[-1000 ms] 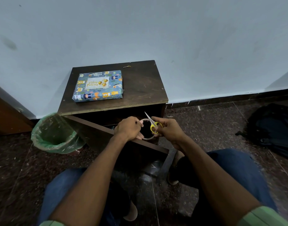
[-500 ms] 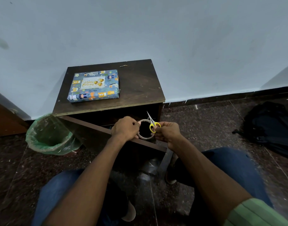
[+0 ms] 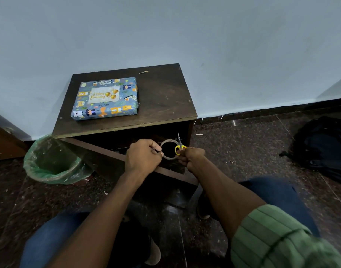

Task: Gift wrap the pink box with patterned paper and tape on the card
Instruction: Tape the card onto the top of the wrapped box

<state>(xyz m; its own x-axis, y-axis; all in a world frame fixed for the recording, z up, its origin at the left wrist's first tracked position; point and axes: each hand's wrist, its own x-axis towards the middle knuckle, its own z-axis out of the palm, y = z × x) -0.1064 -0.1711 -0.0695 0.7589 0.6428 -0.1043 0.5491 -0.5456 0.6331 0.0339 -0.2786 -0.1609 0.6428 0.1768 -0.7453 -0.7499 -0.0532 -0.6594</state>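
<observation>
Wrapped box (image 3: 104, 99) with card (image 3: 104, 94) on the cabinet top (image 3: 161, 97) at upper left of centre, left hand (image 3: 143, 158) pinching a tape roll (image 3: 168, 148) mid-frame — right hand (image 3: 191, 157) gripping yellow scissors (image 3: 179, 147), blades up, touching the roll

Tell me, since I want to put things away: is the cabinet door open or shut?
Open. The cabinet door swings out toward the person, showing the dark inside of the cabinet, and both hands work just above its edge.

Both bare forearms reach forward side by side, the left hand (image 3: 143, 157) with curled fingers pinching the thin, nearly used-up tape ring (image 3: 168, 149), the right hand (image 3: 190, 156) gripping small yellow-handled scissors (image 3: 179, 147), blades up.
</observation>
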